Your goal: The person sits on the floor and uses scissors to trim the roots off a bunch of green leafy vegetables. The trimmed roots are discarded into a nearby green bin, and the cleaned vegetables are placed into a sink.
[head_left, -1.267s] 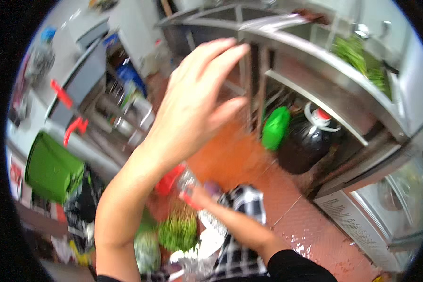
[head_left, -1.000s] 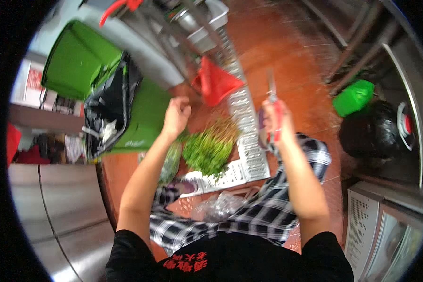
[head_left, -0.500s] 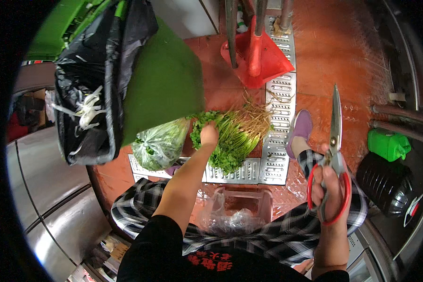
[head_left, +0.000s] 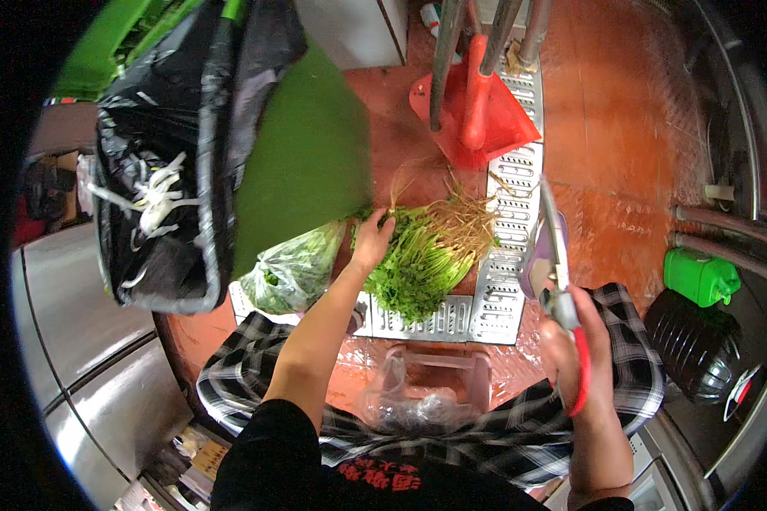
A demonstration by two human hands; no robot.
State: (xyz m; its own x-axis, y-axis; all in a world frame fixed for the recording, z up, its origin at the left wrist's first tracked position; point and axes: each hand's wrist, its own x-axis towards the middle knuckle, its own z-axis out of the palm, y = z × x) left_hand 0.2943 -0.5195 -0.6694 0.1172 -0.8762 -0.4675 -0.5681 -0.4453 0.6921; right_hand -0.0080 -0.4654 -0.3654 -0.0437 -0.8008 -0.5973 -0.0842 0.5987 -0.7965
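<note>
While right hand holds one scissors, left seemingly touching greens

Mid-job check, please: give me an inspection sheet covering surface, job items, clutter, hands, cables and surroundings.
Surface: red tiled floor, shiny in patches, crossed by metal drain grates.
Job's things: bunch of greens with brown roots, lying partly on the grates; red-handled scissors, blades pointing away from the person.
Clutter: bagged greens left of the bunch; crumpled clear plastic by a pink stool.
Hands: left hand at the bunch's leafy left edge, grip unclear; right hand holds the scissors.
Cables: nothing seen.
Surroundings: green bin with black liner and white scraps; red dustpan; green jug beside a dark bottle.
</note>
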